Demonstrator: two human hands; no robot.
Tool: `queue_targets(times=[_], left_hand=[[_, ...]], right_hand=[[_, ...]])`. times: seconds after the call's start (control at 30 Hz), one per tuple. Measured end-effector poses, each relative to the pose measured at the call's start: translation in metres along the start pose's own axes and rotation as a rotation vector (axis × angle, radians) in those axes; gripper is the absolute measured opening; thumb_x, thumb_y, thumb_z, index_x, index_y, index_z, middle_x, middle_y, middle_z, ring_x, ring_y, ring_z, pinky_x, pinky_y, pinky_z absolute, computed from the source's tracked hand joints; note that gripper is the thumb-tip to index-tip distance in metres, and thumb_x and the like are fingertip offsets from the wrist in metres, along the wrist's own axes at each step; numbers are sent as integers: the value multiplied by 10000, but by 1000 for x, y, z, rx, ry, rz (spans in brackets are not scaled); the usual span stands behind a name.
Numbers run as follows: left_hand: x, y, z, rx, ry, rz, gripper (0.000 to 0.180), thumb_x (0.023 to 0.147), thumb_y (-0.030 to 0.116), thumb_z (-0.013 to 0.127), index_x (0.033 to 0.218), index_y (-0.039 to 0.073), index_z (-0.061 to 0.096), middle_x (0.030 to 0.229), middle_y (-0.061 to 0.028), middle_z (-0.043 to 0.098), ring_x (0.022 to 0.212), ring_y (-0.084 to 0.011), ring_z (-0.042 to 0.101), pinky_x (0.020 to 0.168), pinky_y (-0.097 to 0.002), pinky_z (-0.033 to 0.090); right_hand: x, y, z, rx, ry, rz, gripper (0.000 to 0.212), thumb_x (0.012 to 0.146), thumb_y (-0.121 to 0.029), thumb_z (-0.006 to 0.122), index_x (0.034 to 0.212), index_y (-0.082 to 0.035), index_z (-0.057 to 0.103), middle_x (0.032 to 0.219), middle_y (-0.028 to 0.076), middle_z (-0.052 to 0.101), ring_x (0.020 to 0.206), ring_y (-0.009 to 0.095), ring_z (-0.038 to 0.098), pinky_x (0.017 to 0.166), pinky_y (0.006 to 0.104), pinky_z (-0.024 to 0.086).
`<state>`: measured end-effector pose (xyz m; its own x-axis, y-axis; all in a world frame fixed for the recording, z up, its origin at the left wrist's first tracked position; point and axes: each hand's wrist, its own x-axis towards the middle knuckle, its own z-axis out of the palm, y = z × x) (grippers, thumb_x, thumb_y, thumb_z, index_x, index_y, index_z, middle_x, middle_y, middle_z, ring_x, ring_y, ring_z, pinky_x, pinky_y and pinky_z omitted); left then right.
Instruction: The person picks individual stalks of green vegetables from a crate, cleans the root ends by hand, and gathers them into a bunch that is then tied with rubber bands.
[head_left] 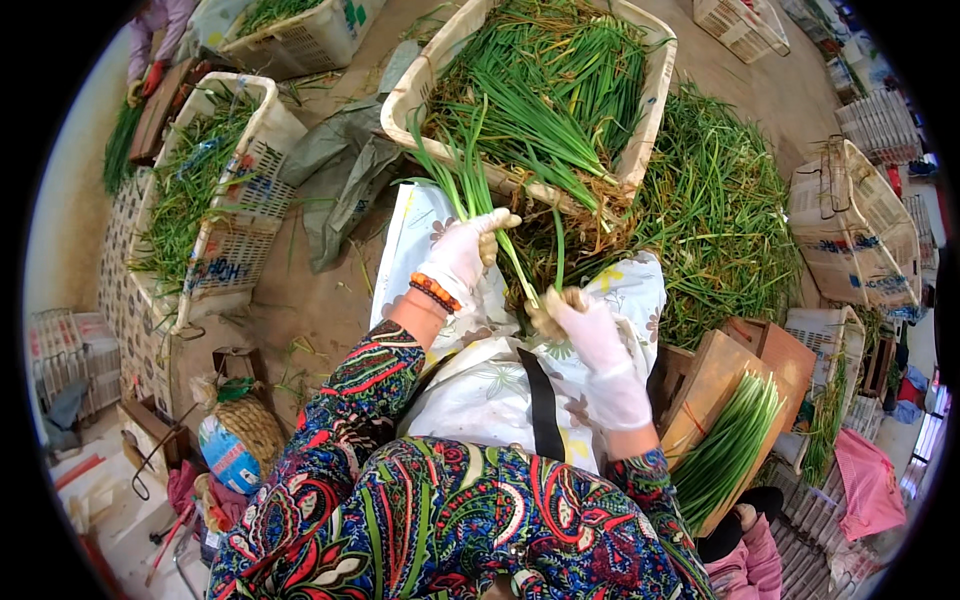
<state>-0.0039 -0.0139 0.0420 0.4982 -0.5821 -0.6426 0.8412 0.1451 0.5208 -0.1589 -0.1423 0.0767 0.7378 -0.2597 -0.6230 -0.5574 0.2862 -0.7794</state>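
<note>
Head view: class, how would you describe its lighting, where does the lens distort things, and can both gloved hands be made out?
In the head view, light is bright and fairly even; near the right rim, the white crate looks skewed, and black fills the corners; left hand and right hand can both be made out.

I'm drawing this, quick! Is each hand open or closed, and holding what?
Left hand: closed, holding green stalks.
Right hand: closed at the stalks' pale ends; exact grip hidden.
</note>
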Motion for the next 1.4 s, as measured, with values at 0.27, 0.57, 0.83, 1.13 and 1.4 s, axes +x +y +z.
queue_targets(times=[0.27,0.57,0.83,1.13,1.4], left_hand=[[-11,-2,8,278,140,35,240,850,234,562,945,32,650,483,96,282,412,-47,237,417,-214,193],[-23,-15,1,129,-114,-166,256,892,209,500,1040,20,587,589,59,405,454,-48,312,423,-189,240],[-22,-32,16,-25,-69,-153,228,877,156,494,998,-13,587,857,-87,630,613,-175,591,568,-253,475],[-15,18,-14,68,13,92,271,891,236,516,1028,17,597,500,96,288,410,-26,234,387,-196,194],[-17,2,-2,-6,-85,-23,307,907,251,493,1114,36,563,520,96,326,430,-21,316,410,-168,266]], right_hand=[[-6,-11,-10,-971,323,-640,403,795,-287,607,1102,-52,496,1020,187,578,811,343,601,683,397,488],[36,-7,29,-201,85,-74,164,876,-174,511,900,-13,502,667,96,626,528,187,611,458,295,482],[42,16,19,421,40,49,139,871,-101,510,949,14,516,843,139,628,616,190,634,503,255,537],[16,26,-32,192,-120,129,274,883,-281,535,860,-10,565,710,77,608,575,143,586,514,253,471],[-4,-9,8,-470,158,-338,280,861,-251,519,1005,-14,557,795,175,632,708,256,629,651,359,493]])
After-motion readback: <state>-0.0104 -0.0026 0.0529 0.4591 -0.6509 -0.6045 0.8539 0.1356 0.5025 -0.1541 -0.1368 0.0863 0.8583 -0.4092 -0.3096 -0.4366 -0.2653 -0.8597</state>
